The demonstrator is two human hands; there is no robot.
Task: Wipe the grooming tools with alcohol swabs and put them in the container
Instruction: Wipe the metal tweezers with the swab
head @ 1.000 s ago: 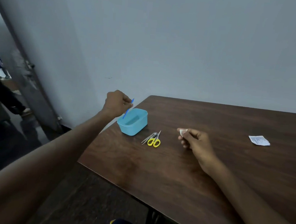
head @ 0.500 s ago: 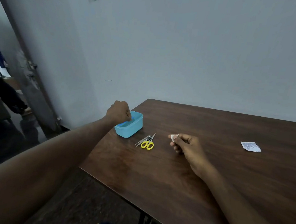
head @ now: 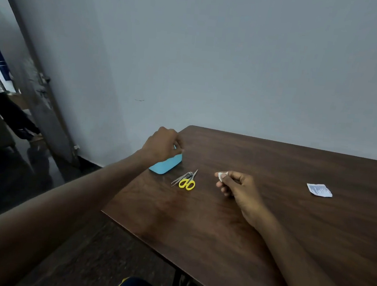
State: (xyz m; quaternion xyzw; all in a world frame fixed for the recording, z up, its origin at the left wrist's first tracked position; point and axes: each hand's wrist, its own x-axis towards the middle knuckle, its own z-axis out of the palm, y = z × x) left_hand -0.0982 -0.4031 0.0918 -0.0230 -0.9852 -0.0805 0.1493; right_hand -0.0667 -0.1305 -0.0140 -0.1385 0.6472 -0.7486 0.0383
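Note:
A light blue container stands at the table's far left corner. My left hand hangs over its opening with curled fingers and hides the inside; no tool shows in the hand. To the right of the container lie yellow-handled scissors, and thin metal tools lie against them. My right hand hovers right of the scissors and pinches a small white swab between thumb and fingertips.
The dark wooden table meets a grey wall at the back. A torn white swab wrapper lies at the far right. An open doorway is at the left, and a person's leg shows beyond it.
My left hand, which held a thin blue tool above the container, has dropped onto the container's opening, and the tool is out of sight. My right hand kept the swab and barely moved.

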